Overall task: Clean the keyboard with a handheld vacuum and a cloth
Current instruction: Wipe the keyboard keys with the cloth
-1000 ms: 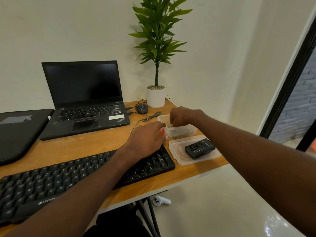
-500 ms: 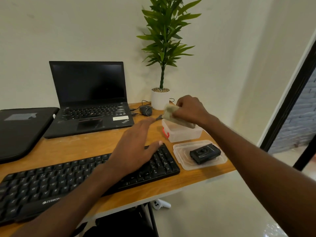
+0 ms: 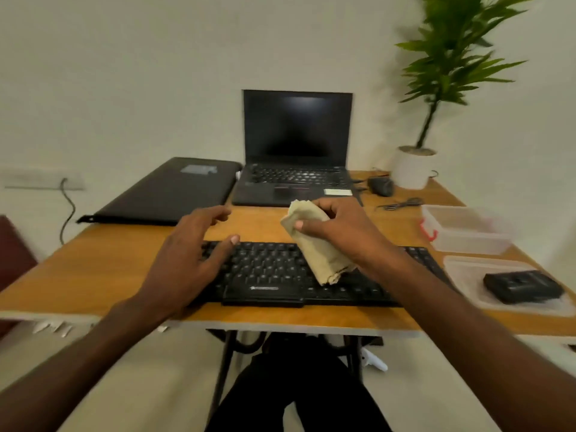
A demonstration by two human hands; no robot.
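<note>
Beige cloth (image 3: 318, 241), folded into a thick wad, is held in the right hand (image 3: 339, 227), thumb on its near face and fingers curled over the top, so that grip is closed around the fabric. The cloth's lower end hangs down over the middle of the black keyboard (image 3: 274, 269); whether it touches the keys I cannot tell. The left hand (image 3: 190, 260) is spread loose, fingers relaxed and holding nothing, over the keyboard's left end, its thumb tip at the top row of keys.

The keyboard lies along the front edge of the wooden counter (image 3: 118, 260). To its right, a flat clear plastic lid (image 3: 467, 275) carries a small black device (image 3: 523, 286), apparently the handheld vacuum, though it is blurred. Just behind the lid stands an open clear plastic box (image 3: 467, 229) with a red clip on its left side.

Further back sit an open laptop (image 3: 296, 151) with a dark screen, a dark laptop sleeve (image 3: 168, 191) to its left, a black mouse (image 3: 380, 185) with a bundled cable near it, and a potted plant (image 3: 414, 166) in a white pot at the far right corner.
</note>
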